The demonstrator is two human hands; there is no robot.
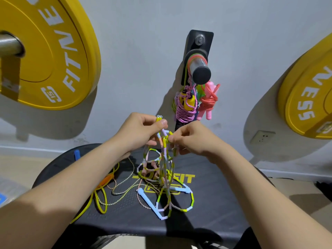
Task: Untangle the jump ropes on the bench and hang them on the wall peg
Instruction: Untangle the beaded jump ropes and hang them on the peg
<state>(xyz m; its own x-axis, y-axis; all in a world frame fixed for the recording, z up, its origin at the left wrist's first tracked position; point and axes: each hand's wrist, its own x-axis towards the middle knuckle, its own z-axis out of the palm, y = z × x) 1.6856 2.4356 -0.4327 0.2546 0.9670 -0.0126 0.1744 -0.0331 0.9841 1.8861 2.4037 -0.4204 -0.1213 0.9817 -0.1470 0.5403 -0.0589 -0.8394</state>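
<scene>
I am in the untangling step, not yet the hanging one. My left hand point(142, 130) is curled, and its thumb and fingers pinch the top of the beaded rope point(163, 166), where two yellow beads stick up above the thumb. My right hand point(194, 139) is just beside it on the right, also curled, and its fingertips pinch another strand of the same rope a little lower. Between the two hands the strands cross, and I judge that a knot sits there.

From my hands the beaded rope hangs down in several loops to the bench point(125, 221), where its lower part and its pale blue handles lie in a loose heap near the yellow logo. To the left on the bench lie a yellow rope with an orange handle point(105, 179) and a thin speckled cord point(125, 192), and the cord runs under the beaded heap. I cannot tell whether they are caught together.

The wall peg point(201, 69) is far, above my hands, and it already carries a purple bundle point(185, 112) and a pink bundle point(209, 101).

The next move, I think, needs a slow pull of one strand through the crossing, while the left hand holds the top fixed. After that the rope must be lifted free from the cord before it goes to the peg.
</scene>
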